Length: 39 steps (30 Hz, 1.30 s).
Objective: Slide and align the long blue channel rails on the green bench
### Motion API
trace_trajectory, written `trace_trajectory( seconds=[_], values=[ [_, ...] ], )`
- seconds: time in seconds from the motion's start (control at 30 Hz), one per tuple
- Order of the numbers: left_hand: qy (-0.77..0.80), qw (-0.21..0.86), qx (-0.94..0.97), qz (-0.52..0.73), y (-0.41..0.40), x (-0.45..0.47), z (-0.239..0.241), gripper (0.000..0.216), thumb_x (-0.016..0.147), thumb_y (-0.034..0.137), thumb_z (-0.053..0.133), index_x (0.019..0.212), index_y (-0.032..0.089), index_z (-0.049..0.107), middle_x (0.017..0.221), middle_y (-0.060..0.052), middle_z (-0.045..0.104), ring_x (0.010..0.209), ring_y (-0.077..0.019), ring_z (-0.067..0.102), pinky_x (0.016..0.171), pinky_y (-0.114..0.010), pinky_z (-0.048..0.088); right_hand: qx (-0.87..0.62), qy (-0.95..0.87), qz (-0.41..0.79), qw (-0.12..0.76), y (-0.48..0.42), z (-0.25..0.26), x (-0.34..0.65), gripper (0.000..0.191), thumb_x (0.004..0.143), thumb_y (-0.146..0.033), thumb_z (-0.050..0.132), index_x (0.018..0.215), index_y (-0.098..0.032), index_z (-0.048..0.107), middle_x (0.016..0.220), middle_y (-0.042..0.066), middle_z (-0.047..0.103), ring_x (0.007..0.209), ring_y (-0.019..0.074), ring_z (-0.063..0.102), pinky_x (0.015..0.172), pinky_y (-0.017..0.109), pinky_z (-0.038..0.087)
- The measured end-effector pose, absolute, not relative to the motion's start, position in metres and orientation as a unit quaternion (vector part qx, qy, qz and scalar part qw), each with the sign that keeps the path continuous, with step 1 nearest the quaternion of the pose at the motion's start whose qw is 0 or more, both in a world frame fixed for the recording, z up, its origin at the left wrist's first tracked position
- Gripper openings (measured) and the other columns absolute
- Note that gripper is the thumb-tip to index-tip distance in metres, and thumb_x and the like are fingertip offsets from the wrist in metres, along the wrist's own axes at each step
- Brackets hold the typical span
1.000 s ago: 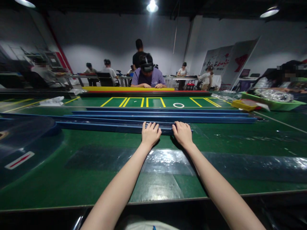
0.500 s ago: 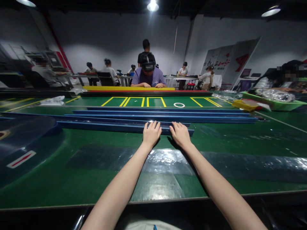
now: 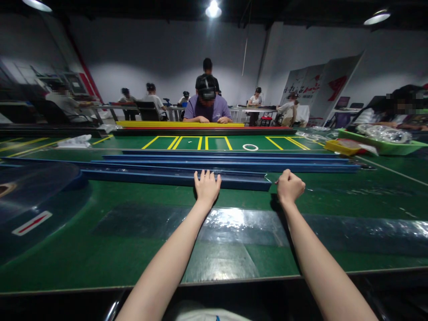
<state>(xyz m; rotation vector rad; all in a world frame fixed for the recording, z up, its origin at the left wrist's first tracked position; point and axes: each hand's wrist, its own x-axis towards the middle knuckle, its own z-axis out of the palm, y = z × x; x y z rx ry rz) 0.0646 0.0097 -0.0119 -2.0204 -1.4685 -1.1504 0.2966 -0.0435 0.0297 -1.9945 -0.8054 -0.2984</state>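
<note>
Just past the blue channel's end [image 3: 258, 184] sits the right hand [image 3: 290, 185] (curled).

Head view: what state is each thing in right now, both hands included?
Left hand: open, fingers spread, resting on the nearest blue channel.
Right hand: fingers curled, just off the channel's right end; whether it grips anything is too small to tell.
Nearest blue channel: lying on the table, open side up.
White ring: lying flat.
Green tray: loaded with shiny clear material.
Middle ceiling lamp: lit.
</note>
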Motion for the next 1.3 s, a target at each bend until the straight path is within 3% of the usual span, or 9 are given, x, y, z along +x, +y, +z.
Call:
trace_trajectory(
  seconds=[0.2,0.5,0.77,0.97,1.3],
  values=[
    [-0.523,0.195,-0.714,-0.422,0.013,0.056,-0.011,0.030,0.088,0.026,0.040,0.097,0.015,0.067,0.106,-0.013,0.067,0.106,-0.0285,0.056,0.098,-0.053,0.031,-0.808,-0.329,-0.083,0.482,-0.044,0.030,0.301,0.052,0.084,-0.033,0.028,0.053,-0.017,0.067,0.055,0.011,0.065,0.061,0.0221,0.056,0.063,0.029,0.036],
    [-0.403,0.163,-0.824,-0.363,0.003,0.066,-0.006,0.029,0.090,0.029,0.041,0.110,0.022,0.062,0.112,-0.007,0.065,0.110,-0.0226,0.055,0.100,-0.045,0.030,-0.849,-0.310,-0.039,0.427,-0.046,0.035,0.295,0.050,0.085,-0.033,0.030,0.060,-0.017,0.071,0.061,0.014,0.065,0.066,0.0257,0.057,0.065,0.033,0.036],
    [-0.424,0.163,-0.817,-0.356,0.003,0.068,-0.007,0.026,0.090,0.030,0.040,0.096,0.020,0.064,0.106,-0.007,0.067,0.104,-0.0221,0.057,0.098,-0.045,0.030,-0.830,-0.317,-0.049,0.456,-0.039,0.026,0.294,0.050,0.083,-0.033,0.029,0.057,-0.016,0.069,0.061,0.016,0.065,0.066,0.0258,0.057,0.065,0.033,0.035],
    [-0.469,0.184,-0.789,-0.352,0.003,0.068,-0.003,0.024,0.088,0.031,0.044,0.086,0.016,0.062,0.096,-0.010,0.067,0.096,-0.0236,0.058,0.096,-0.045,0.031,-0.857,-0.318,-0.054,0.401,-0.041,0.031,0.281,0.047,0.082,-0.030,0.031,0.072,-0.013,0.073,0.074,0.018,0.068,0.071,0.0266,0.060,0.062,0.031,0.033],
    [-0.374,0.217,-0.834,-0.342,0.000,0.076,-0.004,0.031,0.090,0.031,0.041,0.114,0.017,0.056,0.113,-0.009,0.063,0.104,-0.0222,0.056,0.095,-0.042,0.032,-0.854,-0.302,0.020,0.423,-0.045,0.040,0.275,0.046,0.080,-0.031,0.029,0.071,-0.016,0.072,0.075,0.015,0.070,0.076,0.0254,0.060,0.065,0.028,0.034]
  ],
)
